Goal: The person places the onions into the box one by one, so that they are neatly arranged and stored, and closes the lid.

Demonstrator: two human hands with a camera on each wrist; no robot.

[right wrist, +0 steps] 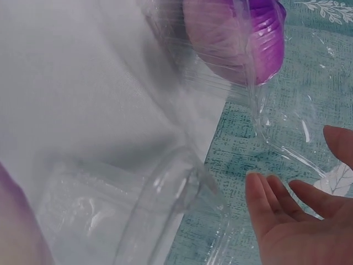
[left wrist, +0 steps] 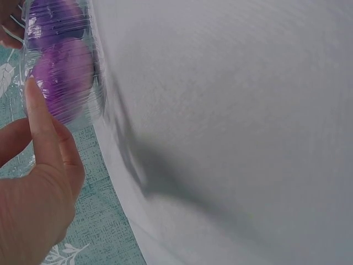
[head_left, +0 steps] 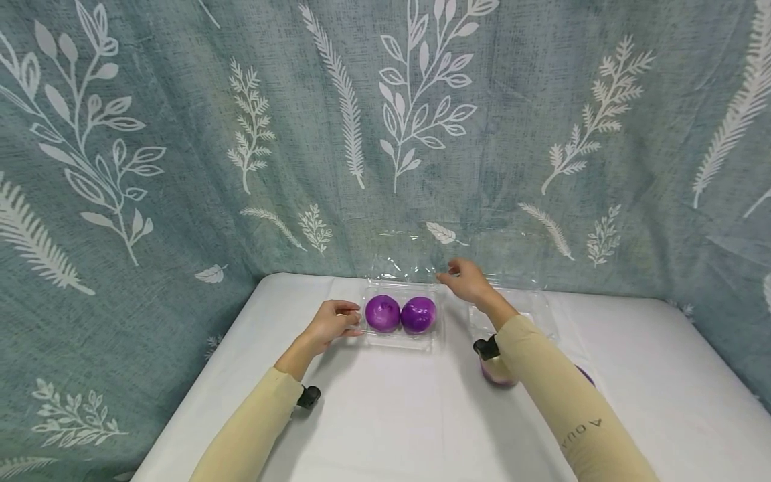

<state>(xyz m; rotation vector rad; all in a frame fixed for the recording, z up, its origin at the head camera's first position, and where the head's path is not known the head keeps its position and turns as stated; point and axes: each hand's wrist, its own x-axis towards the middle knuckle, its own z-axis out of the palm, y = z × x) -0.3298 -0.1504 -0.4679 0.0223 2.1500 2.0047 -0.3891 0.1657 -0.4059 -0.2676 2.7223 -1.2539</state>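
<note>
Two round, glossy purple vegetables [head_left: 382, 313], which look like onions or turnips, sit side by side in a clear plastic clamshell box [head_left: 397, 341]. Its transparent lid [head_left: 400, 264] stands raised at the back. At the box's left end is my left hand [head_left: 331, 323]. In the left wrist view its extended index finger [left wrist: 41, 118] reaches the box's wall, with thumb and other fingers spread beside it. By the lid's right edge hovers my right hand [head_left: 465, 280], fingers loosely bent and nothing between them; in the right wrist view thumb and fingertips are apart.
A second clear clamshell box [head_left: 545, 318] lies open to the right, partly behind my right forearm. Nearer me, a pale vegetable with a purple rim [head_left: 498, 371] is half hidden by the sleeve, and a purple edge [head_left: 585, 376] shows beyond it. A patterned curtain [head_left: 289, 167] backs the white table.
</note>
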